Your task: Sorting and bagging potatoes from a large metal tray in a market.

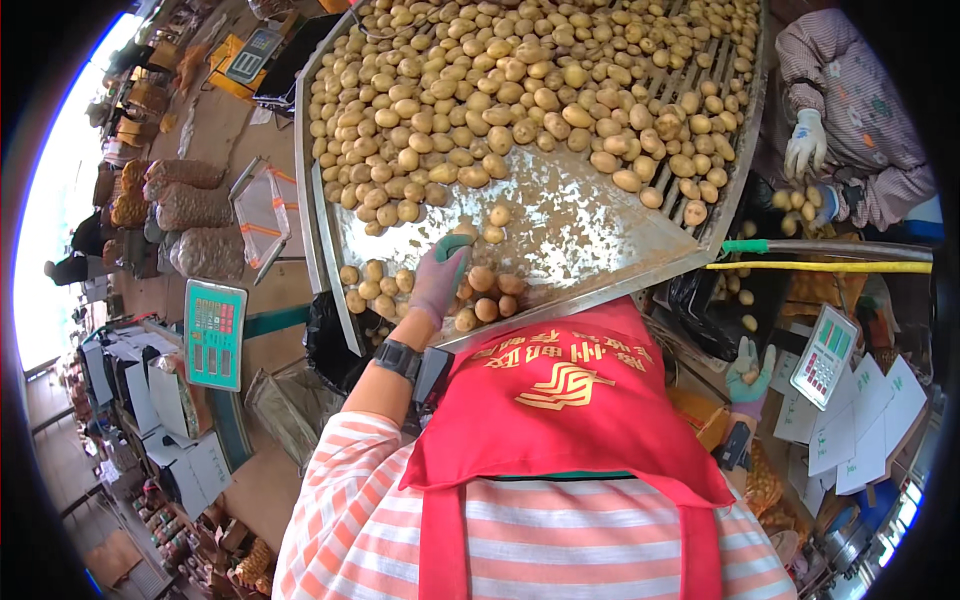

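My left hand (440, 275), in a purple and teal glove, reaches over the metal sorting table (560, 220). Its fingers are curled at a potato (465, 231), their tips partly hidden by the glove's back. A small group of potatoes (483, 279) lies beside that hand, and more potatoes (376, 285) sit to its left. My right hand (747, 375), gloved alike, is off to the right below the table's edge. A potato (749, 377) seems to rest in it, between spread fingers. A large heap of potatoes (480, 90) covers the table's far part.
At the right, a co-worker's gloved hand (805, 145) is near several potatoes (797, 203). A yellow rod (820, 267) runs beside the table. Scales (214, 335) stand left, another scale (825, 357) right, by paper sheets (870, 430). Filled sacks (200, 206) lie at far left.
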`<state>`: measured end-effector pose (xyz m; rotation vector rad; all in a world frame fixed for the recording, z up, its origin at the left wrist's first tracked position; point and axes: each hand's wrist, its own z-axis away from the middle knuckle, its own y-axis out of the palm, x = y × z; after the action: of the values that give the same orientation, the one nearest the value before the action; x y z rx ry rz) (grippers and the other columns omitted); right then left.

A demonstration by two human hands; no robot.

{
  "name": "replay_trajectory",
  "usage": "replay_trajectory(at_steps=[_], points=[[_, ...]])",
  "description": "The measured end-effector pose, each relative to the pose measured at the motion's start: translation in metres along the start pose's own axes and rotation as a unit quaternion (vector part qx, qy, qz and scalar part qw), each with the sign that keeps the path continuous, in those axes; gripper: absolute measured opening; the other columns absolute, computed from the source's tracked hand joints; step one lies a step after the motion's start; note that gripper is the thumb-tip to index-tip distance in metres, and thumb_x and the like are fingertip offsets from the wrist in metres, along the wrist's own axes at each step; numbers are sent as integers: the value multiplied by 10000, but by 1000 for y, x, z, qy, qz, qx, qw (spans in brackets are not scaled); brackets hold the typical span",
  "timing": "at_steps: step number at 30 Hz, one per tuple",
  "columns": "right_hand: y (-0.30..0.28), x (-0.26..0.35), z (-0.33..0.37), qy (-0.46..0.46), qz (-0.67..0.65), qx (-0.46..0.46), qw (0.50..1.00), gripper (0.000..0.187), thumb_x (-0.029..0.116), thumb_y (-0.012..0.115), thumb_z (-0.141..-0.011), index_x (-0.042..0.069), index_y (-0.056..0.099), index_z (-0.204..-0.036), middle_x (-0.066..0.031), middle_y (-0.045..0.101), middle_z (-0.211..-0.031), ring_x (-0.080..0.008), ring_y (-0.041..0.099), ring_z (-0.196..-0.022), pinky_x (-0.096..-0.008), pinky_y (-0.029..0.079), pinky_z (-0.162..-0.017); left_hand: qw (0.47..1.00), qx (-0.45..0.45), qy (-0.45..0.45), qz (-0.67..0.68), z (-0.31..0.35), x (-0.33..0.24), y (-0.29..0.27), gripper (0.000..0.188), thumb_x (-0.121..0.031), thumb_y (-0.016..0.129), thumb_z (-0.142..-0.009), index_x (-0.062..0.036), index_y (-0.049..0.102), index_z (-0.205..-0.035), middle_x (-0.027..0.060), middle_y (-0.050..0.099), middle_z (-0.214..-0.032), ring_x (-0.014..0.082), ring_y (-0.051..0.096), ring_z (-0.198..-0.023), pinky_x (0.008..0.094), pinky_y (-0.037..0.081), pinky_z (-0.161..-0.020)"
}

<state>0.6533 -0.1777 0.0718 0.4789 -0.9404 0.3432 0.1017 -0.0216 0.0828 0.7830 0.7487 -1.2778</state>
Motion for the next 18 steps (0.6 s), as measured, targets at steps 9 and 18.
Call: replay_trajectory(at_steps=[9,18], points=[[157,-38,84,215,147,327,908,471,317,546,-922,83,473,-1324,-103,606,-1073,-64,440,-559,-201,346,-453,793,152,121,-577,-19,4,24,384,-235,632,-803,-75,587,-1149,179,637,-1037,345,625,-912,396,509,-824],[212,-38,121,79,323,444,832,440,305,583,-899,45,507,-1246,-101,610,-876,-90,490,-481,-202,397,-411,783,440,384,-215,-10,-3,133,343,-258,532,-936,-3,570,-1163,77,659,-955,178,634,-848,286,514,-772]])
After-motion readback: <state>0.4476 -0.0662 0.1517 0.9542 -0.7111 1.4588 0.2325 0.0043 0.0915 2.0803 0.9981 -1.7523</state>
